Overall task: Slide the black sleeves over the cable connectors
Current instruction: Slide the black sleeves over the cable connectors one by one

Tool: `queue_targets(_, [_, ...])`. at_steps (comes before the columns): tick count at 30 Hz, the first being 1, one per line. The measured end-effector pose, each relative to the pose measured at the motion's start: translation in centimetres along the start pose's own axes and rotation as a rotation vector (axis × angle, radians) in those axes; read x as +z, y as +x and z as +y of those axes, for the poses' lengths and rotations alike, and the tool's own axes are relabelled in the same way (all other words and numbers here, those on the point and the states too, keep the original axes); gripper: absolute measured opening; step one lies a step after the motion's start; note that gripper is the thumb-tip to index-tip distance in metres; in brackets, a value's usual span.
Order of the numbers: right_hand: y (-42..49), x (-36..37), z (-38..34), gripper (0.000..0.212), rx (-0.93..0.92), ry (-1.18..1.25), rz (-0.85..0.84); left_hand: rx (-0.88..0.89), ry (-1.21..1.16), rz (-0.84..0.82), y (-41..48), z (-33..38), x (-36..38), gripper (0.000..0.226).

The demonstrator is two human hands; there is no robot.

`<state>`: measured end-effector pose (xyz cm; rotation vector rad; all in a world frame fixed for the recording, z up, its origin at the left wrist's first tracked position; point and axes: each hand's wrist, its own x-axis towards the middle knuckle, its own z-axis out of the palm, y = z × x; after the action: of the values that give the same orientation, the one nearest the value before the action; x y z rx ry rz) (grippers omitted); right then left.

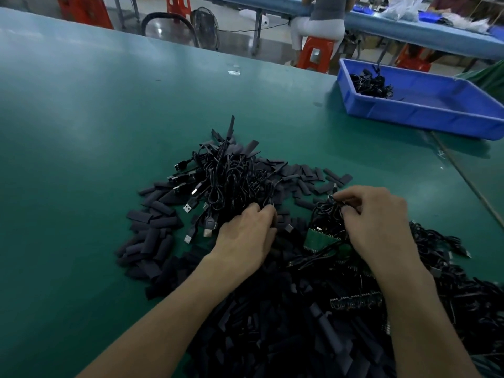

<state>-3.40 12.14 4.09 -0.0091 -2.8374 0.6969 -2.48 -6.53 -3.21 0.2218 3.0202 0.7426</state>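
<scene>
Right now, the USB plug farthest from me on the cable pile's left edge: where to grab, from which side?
Pinch the USB plug by its black body, just behind the metal tip, coming from the left over bare table. The tip sticks out leftward, clear of the cable pile; its cord runs right into the tangle, so pulling left should probably free it.

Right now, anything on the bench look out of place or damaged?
Nothing looks damaged. One oddity: a small whitish scrap lies alone on the green table, well beyond the sleeves and cables, which are heaped loose mid-table.
</scene>
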Motion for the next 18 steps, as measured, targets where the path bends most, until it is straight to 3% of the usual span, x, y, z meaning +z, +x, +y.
queue_targets(3, [0.2,0.2,-0.9,0.028,-0.112,0.135,0.026,-0.009,-0.108,0.037,0.0,-0.4,0.0,0.018])
queue_targets(9, [0.1,1.0,-2.2,0.030,-0.237,0.547,-0.074,0.020,-0.266,0.127,0.0,-0.8,0.4,0.029])
queue_targets(14, [0.1,1.3,-2.0,0.025,-0.189,0.819,-0.117,0.115,-0.771,0.227,-0.2,0.3,-0.7,0.018])
queue_targets(18, [0.1,1.7,-1.9,0.024,-0.203,0.834,-0.140,0.154,-1.102,0.253,-0.4,1.8,-2.2,0.020])
